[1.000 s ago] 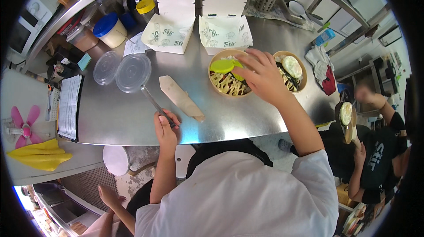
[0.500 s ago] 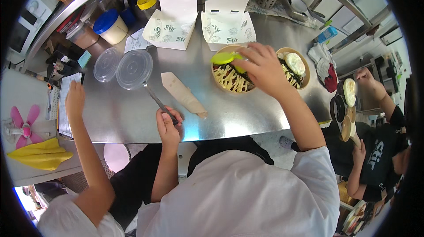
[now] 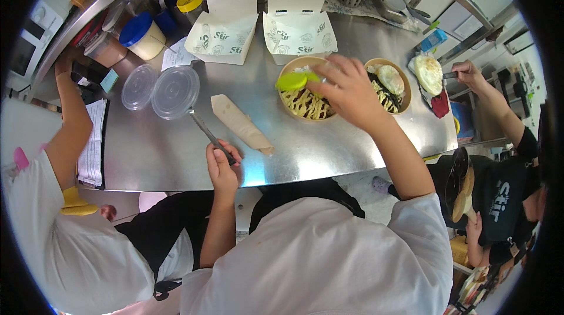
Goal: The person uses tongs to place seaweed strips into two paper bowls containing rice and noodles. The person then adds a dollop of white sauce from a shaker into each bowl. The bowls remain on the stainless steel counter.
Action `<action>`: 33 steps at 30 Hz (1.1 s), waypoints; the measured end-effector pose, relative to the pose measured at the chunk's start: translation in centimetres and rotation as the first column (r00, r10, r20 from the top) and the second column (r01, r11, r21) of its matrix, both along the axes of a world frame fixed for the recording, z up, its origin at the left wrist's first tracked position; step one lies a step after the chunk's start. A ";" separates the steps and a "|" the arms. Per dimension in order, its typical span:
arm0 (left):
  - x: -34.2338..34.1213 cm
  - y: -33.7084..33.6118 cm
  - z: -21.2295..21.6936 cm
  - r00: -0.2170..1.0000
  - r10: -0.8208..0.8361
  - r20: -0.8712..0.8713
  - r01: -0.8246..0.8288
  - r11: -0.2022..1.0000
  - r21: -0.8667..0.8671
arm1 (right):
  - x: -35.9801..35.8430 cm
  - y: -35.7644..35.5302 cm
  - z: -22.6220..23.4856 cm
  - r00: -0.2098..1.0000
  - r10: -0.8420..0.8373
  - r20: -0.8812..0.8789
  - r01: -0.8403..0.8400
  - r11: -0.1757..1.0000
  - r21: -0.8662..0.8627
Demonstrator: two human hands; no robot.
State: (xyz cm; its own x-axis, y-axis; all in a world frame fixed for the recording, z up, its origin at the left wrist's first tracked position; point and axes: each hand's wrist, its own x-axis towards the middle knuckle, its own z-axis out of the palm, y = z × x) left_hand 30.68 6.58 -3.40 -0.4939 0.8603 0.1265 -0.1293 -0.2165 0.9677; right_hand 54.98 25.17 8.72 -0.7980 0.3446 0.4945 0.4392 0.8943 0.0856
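My left hand is closed around the dark lower end of a long slim metal utensil, which points up and away over the steel counter. Above the left cardboard bowl, my right hand grips a rounded lime-green object; its exact kind is unclear, and my fingers hide part of it. Zigzags of pale sauce cover the food in that bowl. Just right of my hand stands a second cardboard bowl, with a fried egg, dark shreds and pale sauce.
Two open white boxes stand at the back. Clear lids and a brown paper sleeve lie left of the bowls. A co-worker at right holds another fried egg on a utensil; a co-worker at left reaches past a clipboard.
The right co-worker's egg has moved from the pan to the counter's right edge. The left co-worker's hand has gone from the clipboard to the back. My green object has tilted; my left hand stays.
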 end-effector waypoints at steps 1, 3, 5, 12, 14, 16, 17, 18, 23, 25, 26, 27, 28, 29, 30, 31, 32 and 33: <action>0.0 0.0 0.0 1.000 0.006 -0.021 -0.006 1.000 -0.006 | -0.4 0.3 0.0 1.000 0.003 -0.007 -0.003 1.000 0.002; 0.1 0.0 0.1 0.998 0.021 -0.058 -0.022 1.000 -0.015 | -1.2 0.7 0.0 1.000 0.009 -0.010 -0.009 1.000 0.009; 0.0 0.0 0.1 0.999 0.023 -0.045 -0.024 0.999 -0.027 | -1.9 1.0 0.0 0.998 -0.018 -0.057 0.020 0.999 0.025; 0.0 -0.1 -0.7 0.998 0.045 -0.052 -0.044 0.999 0.012 | -2.0 -2.7 -0.4 0.928 -0.285 -0.240 0.241 0.950 -0.198; 0.0 -0.1 -0.8 0.998 0.054 -0.018 -0.054 0.998 0.012 | -1.9 -5.2 -0.8 0.847 -0.310 -0.431 0.132 0.909 -0.395; 0.0 0.0 -0.8 0.999 0.050 -0.005 -0.050 0.999 0.003 | -1.9 -8.6 -1.1 0.781 -0.334 -0.528 -0.058 0.803 -0.593; -0.1 -0.1 -0.7 0.999 0.048 -0.009 -0.048 0.999 -0.013 | -2.0 -10.5 -1.2 0.762 -0.367 -0.534 -0.161 0.690 -0.705; -0.1 -0.1 -0.6 0.999 0.046 -0.021 -0.046 0.999 -0.022 | -2.2 -12.0 -1.3 0.756 -0.362 -0.545 -0.276 0.578 -0.768; 0.4 0.0 -0.7 0.989 0.095 0.112 -0.091 0.995 -0.037 | -2.9 -15.1 -1.9 0.748 -0.178 -0.639 -0.631 0.107 -0.769; 0.3 0.0 -0.9 0.982 0.097 0.164 -0.093 0.995 -0.035 | -2.8 -15.2 -1.9 0.785 -0.171 -0.595 -0.595 0.054 -0.802; 0.3 0.0 -1.0 0.974 0.093 0.205 -0.085 0.995 -0.044 | -2.7 -15.2 -1.9 0.802 -0.164 -0.574 -0.577 0.032 -0.816; 0.1 -0.1 -1.0 0.980 0.056 0.191 -0.052 0.998 -0.030 | -2.7 -15.1 -1.9 0.800 -0.174 -0.575 -0.579 0.031 -0.815; -0.1 -0.3 -1.0 0.981 0.014 0.192 -0.009 1.000 -0.025 | -2.7 -15.1 -1.8 0.796 -0.183 -0.578 -0.582 0.037 -0.813; -0.2 -0.4 -1.0 0.976 -0.009 0.220 0.013 1.000 -0.021 | -2.7 -15.1 -1.8 0.792 -0.191 -0.580 -0.584 0.041 -0.811; -0.2 -0.4 -1.2 0.977 0.008 0.215 -0.003 1.000 -0.027 | -2.7 -15.1 -1.8 0.796 -0.187 -0.575 -0.579 0.041 -0.814; -0.1 -0.4 -1.3 0.970 0.045 0.237 -0.038 0.999 -0.034 | -2.8 -15.1 -1.8 0.801 -0.183 -0.570 -0.574 0.040 -0.818; -0.1 -0.4 -1.5 0.962 0.083 0.259 -0.074 0.996 -0.042 | -2.9 -15.1 -1.8 0.805 -0.179 -0.565 -0.569 0.038 -0.822; -0.1 -0.3 -1.6 0.968 0.074 0.240 -0.068 0.997 -0.030 | -3.0 -15.1 -1.8 0.803 -0.175 -0.570 -0.573 0.037 -0.818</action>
State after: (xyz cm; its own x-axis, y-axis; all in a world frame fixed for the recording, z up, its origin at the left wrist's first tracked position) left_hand 30.59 6.28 -4.95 -0.5675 0.8231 -0.0219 -0.3444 -0.2131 0.9143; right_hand 52.00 10.07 6.95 -0.7569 0.6387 0.1384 -0.1463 0.0407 -0.9884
